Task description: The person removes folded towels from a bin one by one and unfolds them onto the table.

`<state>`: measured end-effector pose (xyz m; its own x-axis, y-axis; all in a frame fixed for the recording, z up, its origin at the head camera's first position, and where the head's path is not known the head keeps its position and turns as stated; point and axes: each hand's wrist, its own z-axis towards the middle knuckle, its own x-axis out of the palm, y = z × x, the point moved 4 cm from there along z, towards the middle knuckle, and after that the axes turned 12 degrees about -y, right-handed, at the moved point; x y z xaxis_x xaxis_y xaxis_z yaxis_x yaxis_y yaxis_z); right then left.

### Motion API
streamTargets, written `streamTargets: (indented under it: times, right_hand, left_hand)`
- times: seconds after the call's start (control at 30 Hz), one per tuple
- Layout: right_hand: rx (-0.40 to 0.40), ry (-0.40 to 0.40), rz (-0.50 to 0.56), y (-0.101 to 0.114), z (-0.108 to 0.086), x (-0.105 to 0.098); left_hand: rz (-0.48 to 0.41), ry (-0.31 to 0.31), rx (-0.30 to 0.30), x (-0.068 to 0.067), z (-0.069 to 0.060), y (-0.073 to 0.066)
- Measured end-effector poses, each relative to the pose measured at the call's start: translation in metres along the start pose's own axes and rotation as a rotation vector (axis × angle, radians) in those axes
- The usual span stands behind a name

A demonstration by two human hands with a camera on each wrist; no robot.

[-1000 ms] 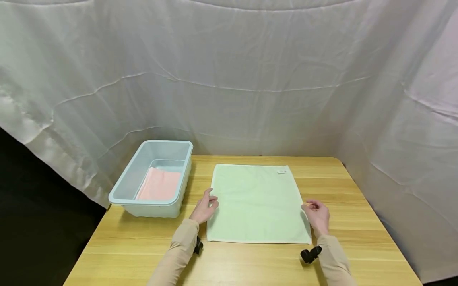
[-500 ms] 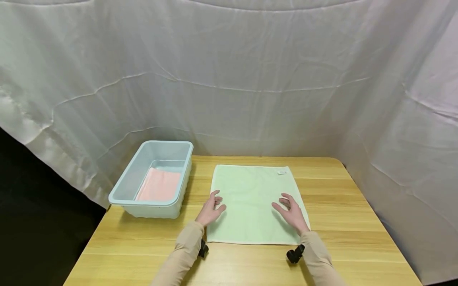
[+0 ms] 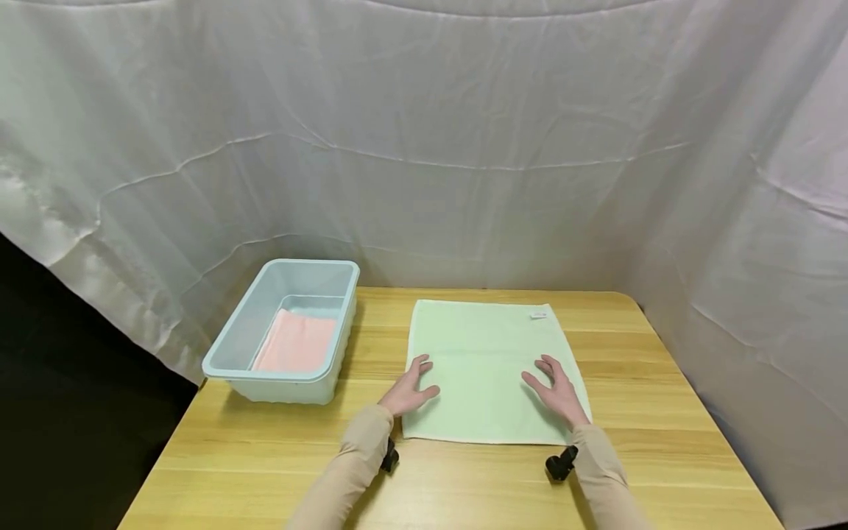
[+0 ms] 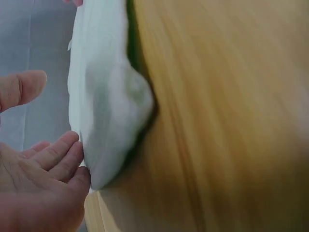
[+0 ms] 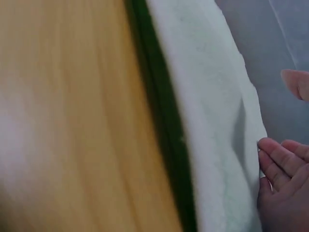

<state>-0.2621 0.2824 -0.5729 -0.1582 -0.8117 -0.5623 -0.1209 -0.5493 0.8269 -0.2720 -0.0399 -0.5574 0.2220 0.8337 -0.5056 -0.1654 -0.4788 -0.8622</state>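
A pale green towel (image 3: 486, 361) lies spread flat on the wooden table, with a small white tag (image 3: 539, 315) near its far right corner. My left hand (image 3: 411, 388) is over the towel's left part, fingers spread and thumb apart. Over the right part is my right hand (image 3: 558, 390), in a mirrored pose. In the left wrist view, the fingertips (image 4: 72, 137) touch the towel (image 4: 104, 96), whose near edge bulges up a little. The right wrist view likewise has fingertips (image 5: 264, 144) against the cloth. Neither hand pinches it.
To the left stands a light blue plastic bin (image 3: 274, 375) with a folded pink cloth (image 3: 297, 342) inside. Bare wooden tabletop (image 3: 649, 390) surrounds the towel. Grey curtains (image 3: 464, 147) hang behind the table and at its sides.
My right hand has left the towel's right edge and moved inward over the cloth. Since then both hands and the towel have shifted right and slightly away from me. The bin stays put.
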Motion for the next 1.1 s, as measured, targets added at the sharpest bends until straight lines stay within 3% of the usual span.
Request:
streamTargets:
  times: [0.13, 0.57, 0.73, 0.93, 1.0, 1.1]
  right_hand:
    - [-0.010, -0.015, -0.048, -0.013, 0.008, -0.014]
    - [-0.013, -0.085, -0.141, -0.045, 0.027, -0.064]
    - [0.001, -0.130, -0.112, -0.040, 0.028, -0.065]
    - [0.022, -0.338, -0.134, -0.031, 0.012, -0.061]
    - [0.038, -0.348, -0.185, -0.029, 0.006, -0.060]
    - [0.052, -0.296, -0.253, -0.029, 0.001, -0.058]
  left_hand:
    - [0.027, 0.040, 0.020, 0.014, 0.006, -0.007]
    - [0.182, 0.083, 0.109, 0.052, 0.020, -0.030]
    - [0.206, 0.081, 0.124, 0.058, 0.022, -0.032]
    - [0.230, 0.055, 0.130, 0.059, 0.022, -0.031]
    - [0.245, 0.037, 0.128, 0.059, 0.021, -0.031]
    - [0.275, 0.013, 0.153, 0.059, 0.018, -0.033]
